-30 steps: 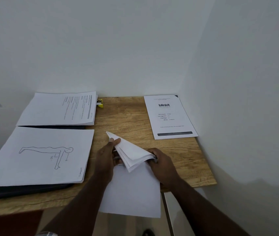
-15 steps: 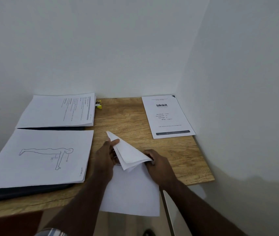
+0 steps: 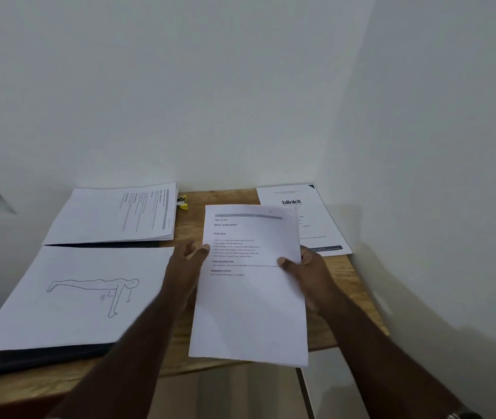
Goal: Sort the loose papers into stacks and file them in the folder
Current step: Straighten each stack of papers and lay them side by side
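A printed text sheet (image 3: 252,285) is held up flat above the wooden table (image 3: 343,297), its text side facing me. My left hand (image 3: 187,264) holds its left edge with thumb and fingers. My right hand (image 3: 307,270) pinches its right edge, thumb on top. On the left lies a stack topped by a line drawing of a figure (image 3: 80,294), resting on a dark folder (image 3: 44,356). Behind it sits a stack of text pages (image 3: 113,216). A sheet printed "blinkit" (image 3: 316,219) lies at the back right, partly hidden by the held sheet.
A small yellow clip (image 3: 183,202) lies by the back wall between the stacks. White walls close in at the back and right. The table's front edge runs under my forearms, and the held sheet hangs out past it.
The folded-over bundle of paper has been opened out and lifted; it now shows as one flat sheet with printed text, raised farther from me over the table.
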